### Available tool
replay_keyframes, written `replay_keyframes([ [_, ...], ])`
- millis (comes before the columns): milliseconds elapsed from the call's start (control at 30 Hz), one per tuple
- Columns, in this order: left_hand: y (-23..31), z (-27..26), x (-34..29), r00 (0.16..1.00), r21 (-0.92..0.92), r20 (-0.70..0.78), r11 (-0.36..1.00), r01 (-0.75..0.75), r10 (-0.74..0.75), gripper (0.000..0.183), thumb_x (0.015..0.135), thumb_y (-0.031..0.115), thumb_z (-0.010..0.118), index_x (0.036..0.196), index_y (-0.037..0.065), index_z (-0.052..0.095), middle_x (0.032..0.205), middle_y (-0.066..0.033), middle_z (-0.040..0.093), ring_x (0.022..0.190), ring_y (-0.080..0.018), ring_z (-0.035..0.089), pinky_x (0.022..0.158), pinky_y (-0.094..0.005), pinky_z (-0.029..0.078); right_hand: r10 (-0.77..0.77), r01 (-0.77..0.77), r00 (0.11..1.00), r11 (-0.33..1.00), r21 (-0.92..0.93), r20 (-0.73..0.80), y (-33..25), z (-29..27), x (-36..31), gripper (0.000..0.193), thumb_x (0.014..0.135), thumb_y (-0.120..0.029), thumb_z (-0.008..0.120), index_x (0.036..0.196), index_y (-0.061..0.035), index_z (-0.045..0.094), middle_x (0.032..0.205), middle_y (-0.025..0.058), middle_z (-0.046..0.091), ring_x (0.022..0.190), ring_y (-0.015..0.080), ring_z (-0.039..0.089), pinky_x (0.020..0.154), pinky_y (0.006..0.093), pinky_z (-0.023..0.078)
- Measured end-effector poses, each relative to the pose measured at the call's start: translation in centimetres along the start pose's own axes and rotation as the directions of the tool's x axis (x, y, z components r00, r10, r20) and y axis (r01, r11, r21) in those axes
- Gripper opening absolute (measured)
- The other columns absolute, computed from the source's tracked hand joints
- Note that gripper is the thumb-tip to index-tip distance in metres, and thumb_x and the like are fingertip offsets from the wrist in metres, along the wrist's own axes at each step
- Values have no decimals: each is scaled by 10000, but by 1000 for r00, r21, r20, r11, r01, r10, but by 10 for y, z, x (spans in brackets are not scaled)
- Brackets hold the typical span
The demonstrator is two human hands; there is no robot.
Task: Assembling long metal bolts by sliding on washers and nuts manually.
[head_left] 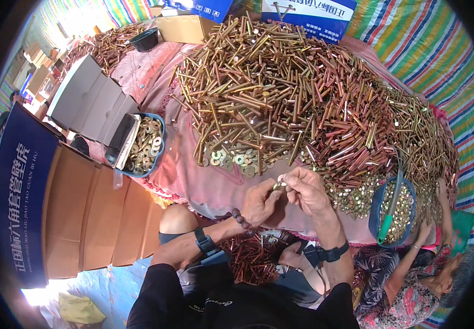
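Note:
My left hand (260, 204) is closed near the table's front edge, with a small brassy metal piece (276, 187) at its thumb and fingertips. Right beside it, my right hand (307, 192) pinches a small shiny metal piece (281, 179), perhaps a nut. The hands almost touch, and the pieces are too small to name surely. Beyond them lie flat washers (242, 160) and a great heap of sleeve anchor bolts (270, 88), gold and reddish. Small nuts (352, 198) spread to the right of my right hand.
A blue basket of metal bits (374, 219) with a green-handled tool (385, 226) stands right, near a co-worker (418, 290) reaching into the heap. Left are a blue tub of washers (163, 143), a grey-white box (92, 98) and cardboard cartons (100, 203). A black bowl (145, 39) sits farther back.

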State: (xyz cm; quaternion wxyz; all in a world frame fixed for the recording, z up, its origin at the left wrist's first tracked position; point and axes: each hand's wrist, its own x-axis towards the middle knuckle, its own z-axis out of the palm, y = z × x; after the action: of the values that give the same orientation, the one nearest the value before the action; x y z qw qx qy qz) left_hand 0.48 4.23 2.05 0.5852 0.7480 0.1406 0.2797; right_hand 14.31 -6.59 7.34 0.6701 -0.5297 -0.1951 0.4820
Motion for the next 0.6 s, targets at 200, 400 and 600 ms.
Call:
replay_keyframes([
  [200,-11,1,-2,997,8,46,998,65,-65,90,945,60,640,1032,37,643,819,-191,648,713,-361,641,648,-395,509,28,-28,999,999,-34,-23,2,-2,-7,211,969,-230,743,915,-37,676,713,14,674,520,50,589,433,198,412],
  [400,-6,3,-1,999,-60,20,997,40,-39,100,940,54,633,1037,34,644,828,-185,658,697,-355,625,652,-387,507,-55,33,997,943,-332,-59,-5,14,-8,253,964,-247,745,915,-6,687,732,36,700,539,52,591,459,209,433],
  [600,-9,0,1,989,-51,90,992,118,-113,136,1013,102,618,1098,8,669,886,-80,708,811,-138,637,741,-309,527,-273,40,911,803,-595,-307,-15,7,-1,304,939,-219,755,1123,12,685,748,98,726,566,134,646,492,262,486],
])
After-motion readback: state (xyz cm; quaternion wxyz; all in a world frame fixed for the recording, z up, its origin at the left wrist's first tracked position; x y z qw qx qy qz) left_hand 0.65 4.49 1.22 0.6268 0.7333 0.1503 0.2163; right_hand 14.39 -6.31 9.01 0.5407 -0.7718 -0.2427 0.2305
